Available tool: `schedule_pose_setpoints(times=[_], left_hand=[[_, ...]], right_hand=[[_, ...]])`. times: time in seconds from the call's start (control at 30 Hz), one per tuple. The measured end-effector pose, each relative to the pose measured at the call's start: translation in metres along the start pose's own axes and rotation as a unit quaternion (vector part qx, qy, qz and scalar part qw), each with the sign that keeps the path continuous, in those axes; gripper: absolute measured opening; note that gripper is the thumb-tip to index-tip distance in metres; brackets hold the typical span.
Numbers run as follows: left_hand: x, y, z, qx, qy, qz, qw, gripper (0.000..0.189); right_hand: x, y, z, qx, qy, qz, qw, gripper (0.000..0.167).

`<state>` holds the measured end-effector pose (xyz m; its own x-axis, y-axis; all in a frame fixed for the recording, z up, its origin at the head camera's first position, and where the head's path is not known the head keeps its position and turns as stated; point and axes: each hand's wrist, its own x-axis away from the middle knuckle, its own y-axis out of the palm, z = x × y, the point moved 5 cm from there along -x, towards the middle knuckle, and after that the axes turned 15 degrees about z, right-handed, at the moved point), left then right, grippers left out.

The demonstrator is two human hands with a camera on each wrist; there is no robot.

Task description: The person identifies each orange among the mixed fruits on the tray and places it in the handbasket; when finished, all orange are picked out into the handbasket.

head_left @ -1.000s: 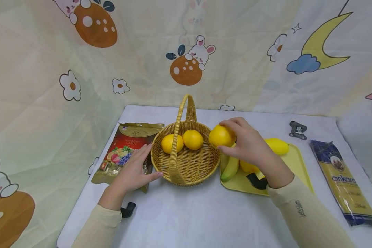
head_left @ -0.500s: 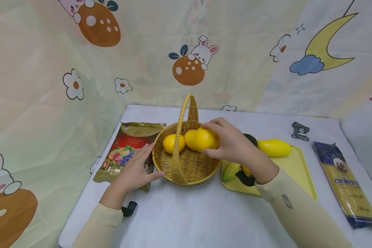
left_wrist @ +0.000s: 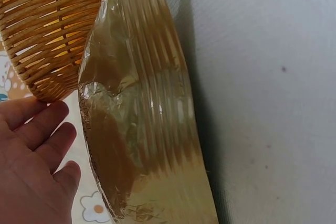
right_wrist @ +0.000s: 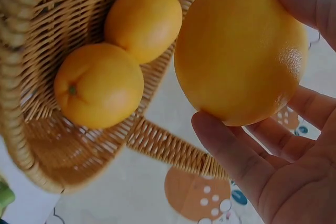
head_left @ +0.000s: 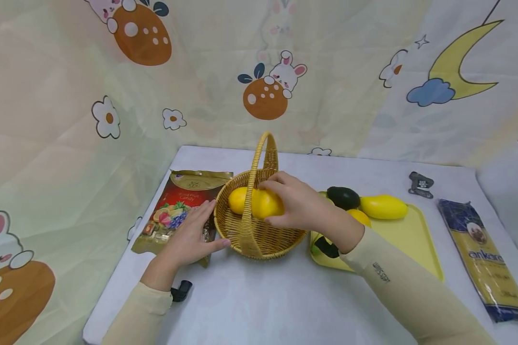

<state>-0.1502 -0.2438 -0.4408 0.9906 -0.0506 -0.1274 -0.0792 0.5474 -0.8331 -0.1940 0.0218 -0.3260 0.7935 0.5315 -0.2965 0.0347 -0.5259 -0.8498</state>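
Observation:
My right hand [head_left: 300, 203] grips an orange [right_wrist: 239, 56] between thumb and fingers, holding it over the wicker basket [head_left: 280, 243]. Two more oranges lie side by side in the basket, one with its stem end [right_wrist: 72, 88] showing in the right wrist view. From the head, the held orange hides most of one of them; the left one [head_left: 237, 200] shows behind the handle. My left hand [head_left: 189, 239] rests at the basket's left side, fingers extended and thumb near the front rim. In the left wrist view its fingertips [left_wrist: 59, 109] touch the woven wall.
A candy bag [head_left: 185, 194] lies partly under my left hand. Right of the basket, a yellow tray [head_left: 407, 244] bears a dark avocado [head_left: 343, 197], a long yellow fruit [head_left: 384, 207] and an orange [head_left: 359, 217]. Farther right lie a pasta packet [head_left: 485, 261] and a small dark object [head_left: 420, 185].
My right hand has carried the orange leftward from the basket's right rim to over its middle, near the handle. More of the tray's fruit now shows. The left hand stays at the basket.

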Motion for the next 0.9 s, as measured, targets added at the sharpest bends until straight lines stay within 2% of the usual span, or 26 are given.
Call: schedule_pose_setpoints(times=[0.43,0.67,0.8,0.9], left_hand=[[0.001,0.000,-0.002,0.000,-0.008,0.001,1.0000,0.119],[0.002,0.000,-0.002,0.000,-0.007,0.002,1.0000,0.119],[0.002,-0.001,0.000,0.001,-0.007,-0.002,1.0000,0.121],[0.002,-0.002,0.002,0.003,-0.008,-0.002,1.0000,0.121]], right_hand=[[-0.021,0.034,-0.015,0.034,-0.050,-0.062,0.9962,0.067],[-0.023,0.047,-0.025,0.030,-0.084,-0.098,0.9912,0.071],[-0.023,0.051,-0.031,0.025,-0.115,-0.109,0.9870,0.072],[-0.025,0.055,-0.033,0.023,-0.122,-0.116,0.9855,0.073]])
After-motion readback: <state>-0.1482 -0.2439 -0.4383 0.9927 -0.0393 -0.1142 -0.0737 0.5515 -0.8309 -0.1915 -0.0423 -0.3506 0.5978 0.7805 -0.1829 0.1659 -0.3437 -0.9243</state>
